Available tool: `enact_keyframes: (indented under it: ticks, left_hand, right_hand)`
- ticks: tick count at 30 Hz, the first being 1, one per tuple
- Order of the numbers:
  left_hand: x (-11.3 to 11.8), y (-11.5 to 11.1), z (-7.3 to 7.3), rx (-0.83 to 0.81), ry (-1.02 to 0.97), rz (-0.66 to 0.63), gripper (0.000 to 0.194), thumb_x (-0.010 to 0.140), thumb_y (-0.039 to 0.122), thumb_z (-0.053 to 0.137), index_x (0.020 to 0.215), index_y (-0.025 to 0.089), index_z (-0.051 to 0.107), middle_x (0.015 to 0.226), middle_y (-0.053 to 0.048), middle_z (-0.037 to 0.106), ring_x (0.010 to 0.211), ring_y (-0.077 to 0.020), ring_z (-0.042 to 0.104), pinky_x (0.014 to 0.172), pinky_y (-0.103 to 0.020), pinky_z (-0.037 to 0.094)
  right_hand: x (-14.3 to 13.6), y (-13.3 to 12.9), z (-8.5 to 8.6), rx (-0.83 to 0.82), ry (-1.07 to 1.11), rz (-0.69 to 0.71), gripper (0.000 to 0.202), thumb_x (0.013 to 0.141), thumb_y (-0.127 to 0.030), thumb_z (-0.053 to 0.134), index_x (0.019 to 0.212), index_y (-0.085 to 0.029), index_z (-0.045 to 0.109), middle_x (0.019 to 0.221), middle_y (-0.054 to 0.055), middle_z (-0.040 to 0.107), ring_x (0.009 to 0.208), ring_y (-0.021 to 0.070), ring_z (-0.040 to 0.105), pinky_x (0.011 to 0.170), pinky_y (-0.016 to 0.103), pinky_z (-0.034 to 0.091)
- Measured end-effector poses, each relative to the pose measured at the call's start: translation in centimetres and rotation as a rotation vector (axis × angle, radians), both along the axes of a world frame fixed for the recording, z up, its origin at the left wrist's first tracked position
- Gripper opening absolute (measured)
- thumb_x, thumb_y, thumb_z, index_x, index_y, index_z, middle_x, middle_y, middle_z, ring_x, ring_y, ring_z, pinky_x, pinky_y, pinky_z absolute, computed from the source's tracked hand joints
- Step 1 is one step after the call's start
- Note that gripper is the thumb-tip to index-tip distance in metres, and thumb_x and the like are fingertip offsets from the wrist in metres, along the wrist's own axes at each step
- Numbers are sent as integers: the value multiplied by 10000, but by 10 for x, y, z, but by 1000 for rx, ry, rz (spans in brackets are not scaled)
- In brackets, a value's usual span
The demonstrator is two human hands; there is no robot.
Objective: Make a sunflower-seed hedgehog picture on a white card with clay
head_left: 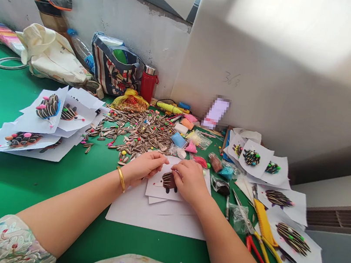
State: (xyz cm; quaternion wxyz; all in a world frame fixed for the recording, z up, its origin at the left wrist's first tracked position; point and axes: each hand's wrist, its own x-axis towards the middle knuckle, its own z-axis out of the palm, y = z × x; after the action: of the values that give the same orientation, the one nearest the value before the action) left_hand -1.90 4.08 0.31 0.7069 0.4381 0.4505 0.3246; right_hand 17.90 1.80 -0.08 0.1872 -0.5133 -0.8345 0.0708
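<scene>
A small white card (155, 190) lies on larger white sheets (156, 218) in front of me. On it is a brown hedgehog figure (169, 182) with striped seeds on its back and dark feet. My right hand (190, 178) rests over the card, its fingertips touching the figure's right upper side; whatever they pinch is too small to make out. My left hand (147, 168) is at the card's upper left edge, thumb and forefinger pressed together, and what is between them cannot be made out. Just beyond both hands spreads a pile of striped sunflower seeds (145, 131).
Finished seed pictures lie in stacks at left (34, 139) and right (279, 197). Coloured clay packets (179, 139) sit behind my right hand. Scissors (271, 251) and a yellow cutter (264, 221) lie beside my right forearm. Bags (115, 70), a red flask (148, 84) and a phone (216, 112) stand along the wall.
</scene>
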Motion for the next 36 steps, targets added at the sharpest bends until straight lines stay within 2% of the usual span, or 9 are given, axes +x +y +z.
enact_keyframes:
  ticks: [17,25,36]
  left_hand:
    - [-1,0,-2,-19,-24,5,386,777,491,707,914,137,639,646,41,489,458,-34,318,391,-158,170]
    - [-1,0,-1,-25,-13,-18,443,787,569,675,715,157,527,614,44,455,452,-32,302,380,-148,155]
    - [0,-1,3,-36,-9,0,489,766,630,664,736,162,524,610,47,451,449,-35,306,381,-147,156]
  right_hand:
    - [2,3,-1,67,70,-11,134,907,-186,601,875,-237,721,905,41,701,883,209,564,788,353,332]
    - [2,3,-2,79,99,-13,131,906,-195,601,865,-235,719,894,40,702,876,211,569,793,350,343]
    - [1,2,0,73,95,-20,131,901,-184,605,865,-233,722,894,36,703,880,204,569,803,351,339]
